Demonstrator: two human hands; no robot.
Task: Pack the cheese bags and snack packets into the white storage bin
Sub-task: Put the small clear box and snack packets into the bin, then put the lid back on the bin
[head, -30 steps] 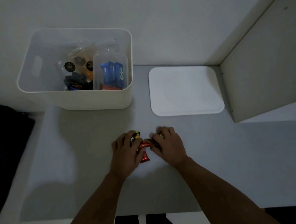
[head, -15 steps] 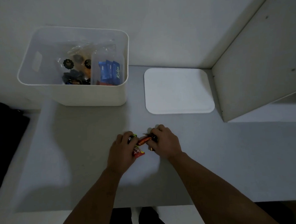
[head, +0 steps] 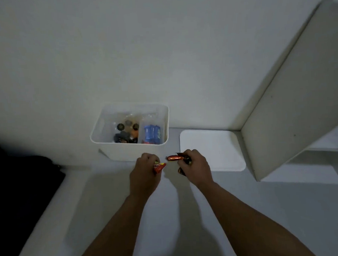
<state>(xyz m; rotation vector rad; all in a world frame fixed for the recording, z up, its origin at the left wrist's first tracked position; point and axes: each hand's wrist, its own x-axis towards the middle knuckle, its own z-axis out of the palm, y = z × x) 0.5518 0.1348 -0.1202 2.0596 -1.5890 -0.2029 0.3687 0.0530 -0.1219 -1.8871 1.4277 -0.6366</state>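
Observation:
The white storage bin (head: 134,152) stands on the grey table near the wall. Inside it lie clear cheese bags with dark round labels (head: 125,130) on the left and blue snack packets (head: 152,134) on the right. My left hand (head: 144,174) is shut on a red and yellow snack packet (head: 159,167), just in front of the bin's near wall. My right hand (head: 194,166) grips snack packets, a red-orange one (head: 174,158) sticking out to the left and dark ones below the fingers. Both hands are raised off the table.
A flat white lid (head: 214,149) lies on the table right of the bin. A white panel (head: 292,109) leans up at the right, with shelving behind it. Something black (head: 22,186) sits at the left edge. A pale wall rises behind the bin.
Both hands have lifted the packets off the table and moved forward to the bin's near wall. The head camera has tilted up, showing more wall.

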